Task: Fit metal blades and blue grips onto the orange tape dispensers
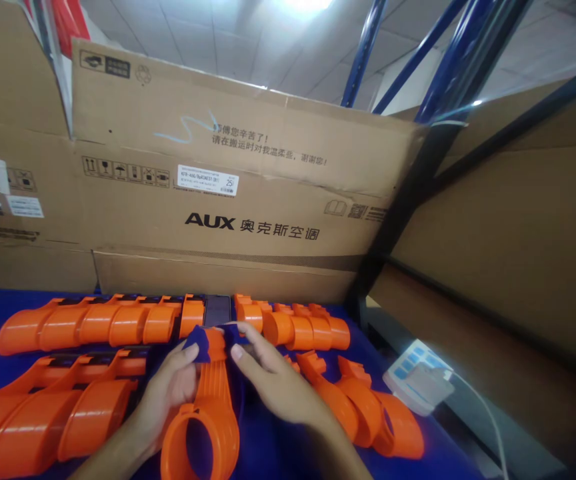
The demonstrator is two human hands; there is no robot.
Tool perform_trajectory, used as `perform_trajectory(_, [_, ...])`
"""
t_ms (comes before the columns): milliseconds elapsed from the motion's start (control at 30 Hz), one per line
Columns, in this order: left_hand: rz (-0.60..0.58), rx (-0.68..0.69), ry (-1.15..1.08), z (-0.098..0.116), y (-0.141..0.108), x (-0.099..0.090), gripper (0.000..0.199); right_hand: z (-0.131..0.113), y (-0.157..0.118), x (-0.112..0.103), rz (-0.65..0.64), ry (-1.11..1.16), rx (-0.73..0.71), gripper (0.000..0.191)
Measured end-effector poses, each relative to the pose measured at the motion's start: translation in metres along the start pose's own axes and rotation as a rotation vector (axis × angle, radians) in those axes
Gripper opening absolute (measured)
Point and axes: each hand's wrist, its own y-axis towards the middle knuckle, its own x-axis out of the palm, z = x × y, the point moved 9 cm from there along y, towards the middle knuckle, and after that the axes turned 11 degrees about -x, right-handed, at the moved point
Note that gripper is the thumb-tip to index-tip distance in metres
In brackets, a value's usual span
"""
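In the middle of the head view I hold an orange plastic holder (217, 393) with a large round ring at its lower end. A dark blue piece (197, 345) sits across its top and sticks out on both sides. My left hand (171, 380) is closed on the left end of that piece, thumb on top. At the opposite end, the thumb and fingers of my right hand (278, 380) pinch it. The ring hangs towards me between my forearms. What lies under the fingers is hidden.
Orange holders with dark tops stand in rows at left (98, 323). At right are orange holders (313, 330) without visible dark tops. A dark rectangular object (217, 310) stands behind my hands. Cardboard (268, 267) walls the back; a power strip (418, 377) with a cable lies right.
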Motion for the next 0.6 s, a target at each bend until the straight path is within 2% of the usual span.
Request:
perform_trajectory(133, [0.021,0.059,0.006,0.003,0.0,-0.008,0.051,0.007,0.002,0.003,0.085,0.076,0.005,0.035])
perform_trajectory(233, [0.138,0.197,0.047,0.015,-0.001,-0.024,0.048,0.007,0.004,-0.003,0.132,0.113,-0.031,0.034])
perform_trajectory(333, [0.252,0.33,0.098,0.026,-0.005,-0.036,0.051,-0.005,0.005,-0.018,0.197,0.032,-0.132,0.033])
perform_trajectory(467, [0.309,0.424,0.128,0.034,-0.009,-0.037,0.059,-0.022,0.003,-0.026,0.229,-0.084,-0.235,0.035])
perform_trajectory(600, [0.293,0.442,0.145,0.036,-0.011,-0.029,0.059,-0.026,0.003,-0.023,0.219,-0.119,-0.263,0.037])
